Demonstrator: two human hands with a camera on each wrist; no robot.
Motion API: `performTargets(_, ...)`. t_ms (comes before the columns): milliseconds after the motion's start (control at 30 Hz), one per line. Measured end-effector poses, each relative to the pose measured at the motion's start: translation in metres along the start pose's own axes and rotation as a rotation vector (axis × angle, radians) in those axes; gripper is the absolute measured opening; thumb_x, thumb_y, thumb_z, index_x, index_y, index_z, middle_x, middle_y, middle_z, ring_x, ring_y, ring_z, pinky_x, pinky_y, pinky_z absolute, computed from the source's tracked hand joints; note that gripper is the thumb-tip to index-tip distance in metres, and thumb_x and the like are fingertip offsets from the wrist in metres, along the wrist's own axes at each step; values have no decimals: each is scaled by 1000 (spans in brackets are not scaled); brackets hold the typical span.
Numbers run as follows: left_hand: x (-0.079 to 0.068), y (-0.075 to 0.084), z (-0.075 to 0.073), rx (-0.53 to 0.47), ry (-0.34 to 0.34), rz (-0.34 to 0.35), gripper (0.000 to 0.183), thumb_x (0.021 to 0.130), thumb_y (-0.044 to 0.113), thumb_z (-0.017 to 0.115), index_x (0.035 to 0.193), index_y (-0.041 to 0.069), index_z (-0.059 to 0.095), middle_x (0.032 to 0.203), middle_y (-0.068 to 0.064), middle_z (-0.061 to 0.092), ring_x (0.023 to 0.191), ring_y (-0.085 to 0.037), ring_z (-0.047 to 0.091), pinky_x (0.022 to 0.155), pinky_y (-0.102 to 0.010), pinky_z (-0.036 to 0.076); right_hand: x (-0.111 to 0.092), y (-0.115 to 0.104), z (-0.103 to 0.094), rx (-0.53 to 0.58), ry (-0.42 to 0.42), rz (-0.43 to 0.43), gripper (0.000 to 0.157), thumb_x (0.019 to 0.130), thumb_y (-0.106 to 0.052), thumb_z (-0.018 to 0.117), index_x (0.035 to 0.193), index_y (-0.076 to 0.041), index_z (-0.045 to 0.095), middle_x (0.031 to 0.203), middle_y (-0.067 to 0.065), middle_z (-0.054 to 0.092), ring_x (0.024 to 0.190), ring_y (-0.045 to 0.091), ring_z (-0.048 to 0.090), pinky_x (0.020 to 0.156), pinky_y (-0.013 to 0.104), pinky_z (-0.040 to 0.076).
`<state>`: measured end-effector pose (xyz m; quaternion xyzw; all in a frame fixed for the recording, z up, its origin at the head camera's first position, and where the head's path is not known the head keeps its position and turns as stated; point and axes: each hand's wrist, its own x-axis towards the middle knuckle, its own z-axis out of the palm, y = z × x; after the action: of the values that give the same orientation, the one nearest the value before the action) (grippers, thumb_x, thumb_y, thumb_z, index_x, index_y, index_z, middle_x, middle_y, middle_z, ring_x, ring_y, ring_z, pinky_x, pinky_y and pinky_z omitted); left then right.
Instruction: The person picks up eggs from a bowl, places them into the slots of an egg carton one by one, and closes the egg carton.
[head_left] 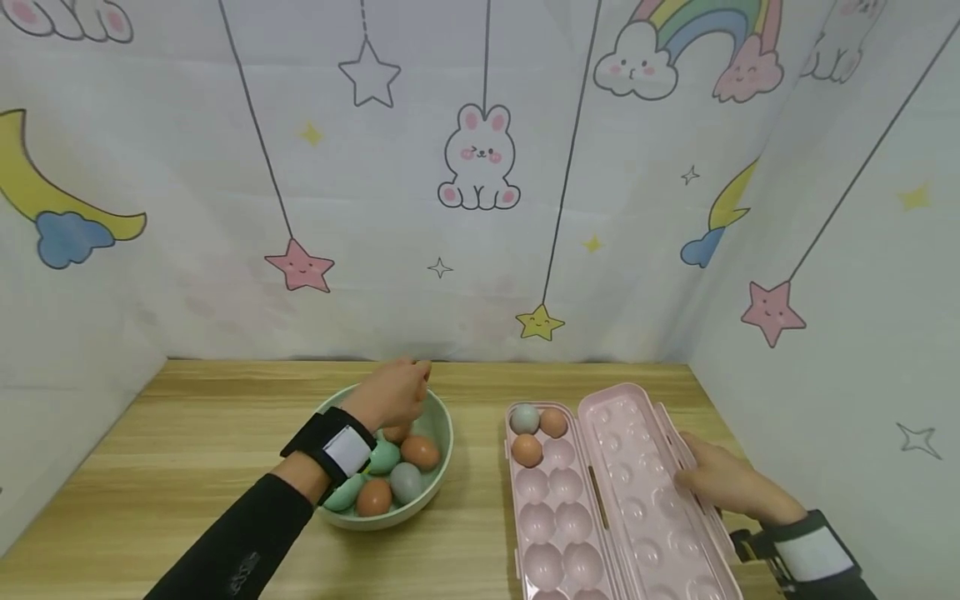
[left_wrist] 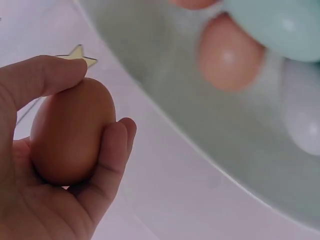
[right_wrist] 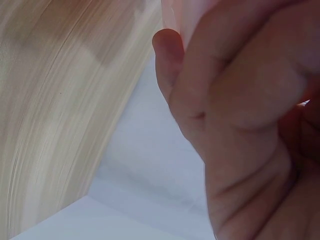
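In the left wrist view my left hand (left_wrist: 95, 185) grips a brown egg (left_wrist: 75, 130) between thumb and curled fingers. The head view has this left hand (head_left: 393, 392) over the far side of a pale green bowl (head_left: 444, 467), where its egg is hidden. Brown, green and grey eggs lie in the bowl, among them a grey egg (head_left: 407, 482). To the right lies an opened pink egg box (head_left: 536, 521) with a grey egg (head_left: 524, 418) and two brown eggs at its far end. My right hand (head_left: 723, 477) holds the outer edge of its lid (head_left: 630, 475), fingers underneath.
A wooden table (head_left: 187, 467) carries the bowl and the box. White cloth walls (head_left: 397, 200) printed with stars, rabbits and clouds stand behind it and at both sides. Black straps with white panels sit on both wrists.
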<state>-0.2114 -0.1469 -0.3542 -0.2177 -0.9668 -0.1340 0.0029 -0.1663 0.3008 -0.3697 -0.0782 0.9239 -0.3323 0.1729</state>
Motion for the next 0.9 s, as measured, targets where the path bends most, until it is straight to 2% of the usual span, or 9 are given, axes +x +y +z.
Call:
performTargets(133,9,17,-3,4,8,66,24,83,12,67,105,6,58,86,-4,50,79,-19,51,76,-35,46,0,1,-1,9,-11,-5,68,82,-1,54,141,17,25,117,36,51,75,27,62,53,36,52)
performTargets(233,18,30,-1,-17,-19,118,19,86,15,68,100,7,57,83,-2,47,79,-18,47,77,-34,44,0,2,0,0,-8,-2,67,82,-2,54,141,17,27,114,34,53,73,27,62,52,36,52)
performTargets(367,30,52,4,-54,-63,134,17,89,18,65,100,8,56,86,-3,44,80,-17,45,76,-32,43,1,1,0,-23,2,2,67,81,-1,55,140,16,29,109,32,55,70,26,61,50,36,51)
performTargets(500,41,79,14,-54,-98,141,23,91,19,63,110,8,58,91,-4,47,80,-16,48,71,-30,44,1,3,0,-22,-2,-17,68,80,0,54,140,18,27,114,35,53,77,29,61,53,37,52)
performTargets(667,52,113,31,-91,-151,186,19,94,22,57,109,9,60,93,-3,49,81,-14,48,67,-25,42,1,6,1,-25,-3,-7,66,80,0,56,138,17,30,113,34,54,79,30,61,55,37,52)
performTargets(733,56,125,38,-68,-178,210,16,95,22,54,103,10,61,94,-2,47,82,-14,46,65,-23,41,2,7,1,-32,0,-8,65,80,-1,56,137,17,31,112,33,55,77,29,61,54,36,51)
performTargets(833,61,139,48,-46,-204,208,13,92,20,52,98,10,59,92,-2,46,79,-13,45,58,-22,41,3,8,0,-53,3,-40,64,79,0,56,137,17,32,112,35,54,78,30,61,54,36,51)
performTargets(900,63,146,54,2,-207,225,18,90,18,52,103,9,59,95,-4,46,80,-13,44,58,-22,41,4,8,-1,-60,5,-48,65,79,0,56,137,17,32,113,36,54,79,30,61,54,36,51)
